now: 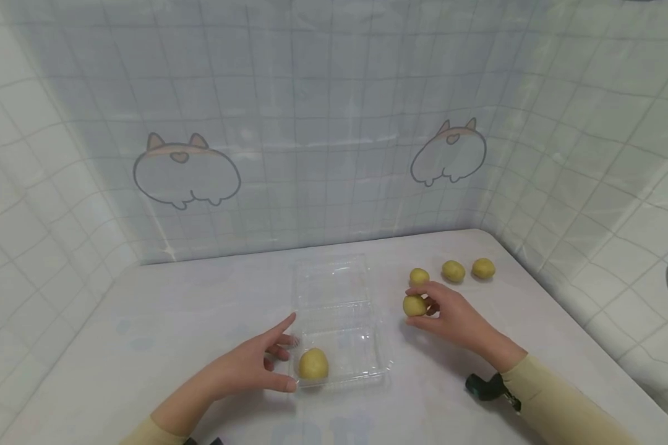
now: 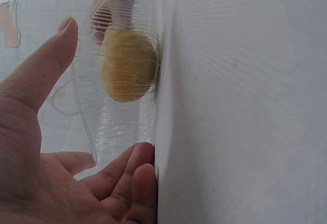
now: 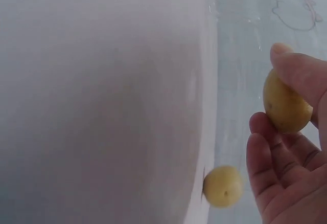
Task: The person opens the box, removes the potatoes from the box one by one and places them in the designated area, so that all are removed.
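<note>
- We see our right hand [image 1: 451, 318] grasping a small yellow potato [image 1: 414, 305] between thumb and fingertips, just above the white table [image 1: 172, 309], to the right of the clear plastic box [image 1: 339, 327].
- From the right wrist view, the same potato [image 3: 286, 104] sits pinched between the thumb and the curled fingers [image 3: 265, 152], and another potato [image 3: 223, 185] lies on the table just beyond it.
- Our left hand [image 1: 256, 368] rests at the near left corner of the box, fingers relaxed and spread, with the thumb along the front edge; it grips nothing.
- Inside the box, in its near left part, lies one potato in the box [image 1: 313, 364]; in the left wrist view it shows through the ribbed clear wall [image 2: 127, 65], with the thumb [image 2: 46, 65] close to that wall. Whether the thumb actually touches the plastic we cannot quite tell.
- The box lid [image 1: 330, 281] lies open flat toward the back wall.
- Three loose potatoes [image 1: 453, 271] lie in a row on the table behind our right hand, the nearest one just beside the fingers.
- A dark wrist strap [image 1: 487, 388] shows at the right sleeve.
</note>
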The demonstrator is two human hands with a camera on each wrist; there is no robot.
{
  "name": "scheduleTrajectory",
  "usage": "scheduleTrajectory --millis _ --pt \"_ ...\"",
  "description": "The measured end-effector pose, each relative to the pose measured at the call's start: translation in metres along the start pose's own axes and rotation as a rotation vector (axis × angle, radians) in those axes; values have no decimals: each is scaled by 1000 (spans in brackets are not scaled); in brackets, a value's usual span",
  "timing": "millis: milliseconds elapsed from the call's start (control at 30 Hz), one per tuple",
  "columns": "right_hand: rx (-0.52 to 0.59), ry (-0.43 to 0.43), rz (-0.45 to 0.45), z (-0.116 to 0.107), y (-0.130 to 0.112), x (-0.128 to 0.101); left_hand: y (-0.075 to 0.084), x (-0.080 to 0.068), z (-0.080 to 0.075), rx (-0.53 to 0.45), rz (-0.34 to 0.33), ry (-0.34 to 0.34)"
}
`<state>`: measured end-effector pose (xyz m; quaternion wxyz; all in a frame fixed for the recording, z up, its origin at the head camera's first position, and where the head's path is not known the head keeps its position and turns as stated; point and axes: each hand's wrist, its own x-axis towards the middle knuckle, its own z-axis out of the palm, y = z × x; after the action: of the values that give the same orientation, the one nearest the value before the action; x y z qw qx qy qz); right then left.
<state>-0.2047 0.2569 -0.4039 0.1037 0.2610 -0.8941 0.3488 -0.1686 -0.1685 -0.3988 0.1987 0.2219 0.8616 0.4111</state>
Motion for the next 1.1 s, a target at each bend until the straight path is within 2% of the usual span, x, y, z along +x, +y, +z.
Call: scheduleTrajectory --millis 433,733,1100 --pt "-34 30 62 -15 21 -15 1 0 0 -3 -2 2" --pt "-33 -4 125 -16 29 -20 0 0 0 -11 -12 4" --pt "-89 -60 200 -20 38 -25 3 -1 0 -5 -24 8"
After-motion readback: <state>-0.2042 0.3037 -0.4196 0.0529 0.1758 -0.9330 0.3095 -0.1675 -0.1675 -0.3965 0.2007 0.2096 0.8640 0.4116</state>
